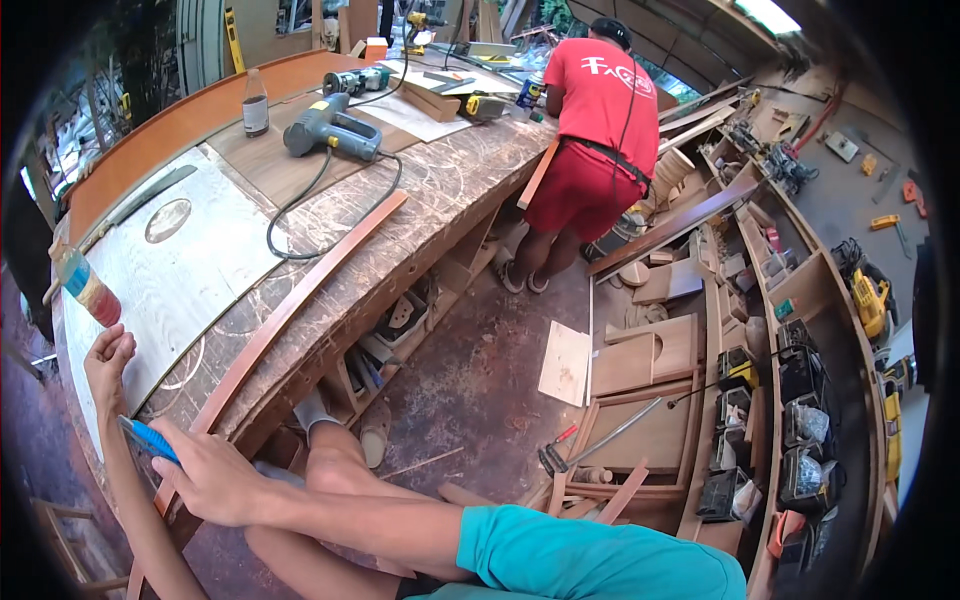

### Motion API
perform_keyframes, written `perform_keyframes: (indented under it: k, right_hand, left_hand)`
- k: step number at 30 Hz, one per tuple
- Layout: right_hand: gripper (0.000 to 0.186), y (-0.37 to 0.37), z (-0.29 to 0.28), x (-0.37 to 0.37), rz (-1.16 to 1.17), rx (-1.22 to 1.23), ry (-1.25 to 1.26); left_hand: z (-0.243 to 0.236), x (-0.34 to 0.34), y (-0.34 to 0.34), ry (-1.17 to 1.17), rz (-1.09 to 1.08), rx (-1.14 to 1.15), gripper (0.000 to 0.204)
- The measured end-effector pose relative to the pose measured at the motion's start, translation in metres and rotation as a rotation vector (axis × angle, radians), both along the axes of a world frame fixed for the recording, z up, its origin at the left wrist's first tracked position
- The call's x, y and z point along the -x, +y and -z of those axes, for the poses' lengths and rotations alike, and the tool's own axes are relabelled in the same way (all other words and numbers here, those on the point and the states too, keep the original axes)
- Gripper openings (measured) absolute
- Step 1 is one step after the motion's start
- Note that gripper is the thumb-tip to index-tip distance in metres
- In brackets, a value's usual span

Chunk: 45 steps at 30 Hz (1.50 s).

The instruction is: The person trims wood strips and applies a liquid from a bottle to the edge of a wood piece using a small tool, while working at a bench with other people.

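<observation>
My left hand (110, 355) is raised at the left end of the workbench (500, 150), fingers curled, just below a plastic bottle (88, 285) with red contents; whether they grip anything is unclear. My right hand (205, 470) is closed on a blue-handled tool (148, 440), close to my left forearm. A long narrow wood strip (300, 300) lies along the bench's front edge beside a pale panel (160, 270) with an oval mark. A grey power tool (320, 135) with a looped cord and a glass bottle (255, 105) stand farther along the bench.
A person (600, 150) in red bends over the bench's far part. Low shelving (800, 280) on the right holds power tools, cases and wood offcuts. A loose board (562, 365), clamps (560, 450) and panels (640, 440) lie low on the right, near my legs.
</observation>
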State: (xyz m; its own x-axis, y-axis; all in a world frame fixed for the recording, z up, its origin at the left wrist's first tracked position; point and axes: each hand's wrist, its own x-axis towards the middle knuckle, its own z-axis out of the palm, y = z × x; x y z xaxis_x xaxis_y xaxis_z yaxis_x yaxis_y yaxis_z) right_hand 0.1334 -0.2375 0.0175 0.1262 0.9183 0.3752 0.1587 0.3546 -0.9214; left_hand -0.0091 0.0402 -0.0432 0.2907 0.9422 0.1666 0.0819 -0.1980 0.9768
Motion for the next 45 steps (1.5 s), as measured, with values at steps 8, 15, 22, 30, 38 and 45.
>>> perform_keyframes:
  k: [8,15,22,30,38,45]
  right_hand:
    - [0.028,0.001,-0.003,0.018,-0.062,0.037,-0.035]
    - [0.03,0.002,-0.015,0.022,0.011,0.114,0.142]
    - [0.03,0.01,-0.003,0.021,0.029,0.017,0.189]
    - [0.023,0.009,0.0,0.005,-0.131,0.185,0.489]
    - [0.036,0.01,0.003,-0.005,-0.208,0.12,0.522]
    - [0.058,0.01,0.009,-0.011,-0.112,0.059,0.426]
  left_hand:
    - [-0.012,-0.004,-0.015,-0.027,-0.015,-0.031,0.018]
    - [-0.019,-0.005,-0.017,0.092,-0.104,-0.095,0.022]
    - [-0.024,-0.022,-0.041,0.327,-0.179,-0.361,0.017]
    - [-0.03,-0.03,-0.047,0.394,-0.176,-0.274,0.018]
    - [-0.043,-0.019,-0.048,0.53,-0.34,-0.387,0.024]
    - [-0.05,0.042,-0.026,0.651,-0.766,-0.422,0.025]
